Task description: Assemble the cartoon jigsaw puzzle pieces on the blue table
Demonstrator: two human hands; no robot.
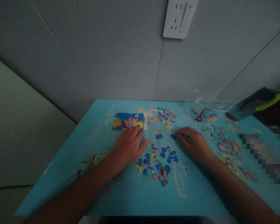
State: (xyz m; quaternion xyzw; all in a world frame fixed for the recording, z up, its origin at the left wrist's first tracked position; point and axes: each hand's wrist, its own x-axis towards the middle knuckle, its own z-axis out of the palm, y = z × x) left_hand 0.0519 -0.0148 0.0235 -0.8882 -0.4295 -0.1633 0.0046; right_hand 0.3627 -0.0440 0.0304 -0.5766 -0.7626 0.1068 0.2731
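My left hand (130,145) lies palm down with the thumb spread and the fingers stretched out. Its fingertips rest at the lower edge of a blue cartoon picture card (130,121). My right hand (194,140) has thumb and forefinger pinched at the right edge of a small blue puzzle piece (172,136), low over the tabletop. Just left of that piece is another blue puzzle piece (158,136). Between my forearms spreads a loose pile of puzzle pieces (157,165), many blue, some yellow, red and pink.
More puzzle pieces lie in a heap (166,115) at the back and a larger scatter (228,144) on the right. A clear plastic container (211,112) and a dark bottle (253,104) stand back right on the turquoise table (79,137). A socket plate (180,18) is on the wall.
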